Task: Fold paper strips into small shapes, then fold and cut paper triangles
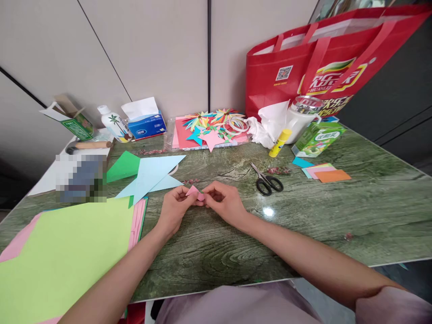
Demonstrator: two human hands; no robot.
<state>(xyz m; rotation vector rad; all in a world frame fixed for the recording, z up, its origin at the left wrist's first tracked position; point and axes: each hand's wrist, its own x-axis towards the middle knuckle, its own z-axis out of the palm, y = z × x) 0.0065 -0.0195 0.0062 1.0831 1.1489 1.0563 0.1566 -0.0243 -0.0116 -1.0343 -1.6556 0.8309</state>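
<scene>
At the centre of your dial, with twelve o'clock at the wall, the pink paper sits between your two hands, over the table. Your left hand is clamped on its left side, thumb against fingertips; your right hand pinches the right edge, close beside. The step in hand looks like pressing or shaping a fold, though your fingertips hide much of the paper. In my judgement the next move calls for a light, even pinch from both sides; a tug from either one could skew so small a piece.

The table is green and streaked, with a spot of glare at four. Just before three lie the scissors, blades towards eleven, with paper strips farther out. At two is the glue, by the mug; at one, the red bag. Twelve has the paper stars, eleven the tissues. Between nine and ten lies blue paper; at eight, a lime sheet. Dark seams cross the pale wall, and a dark panel stands beyond the bag.
</scene>
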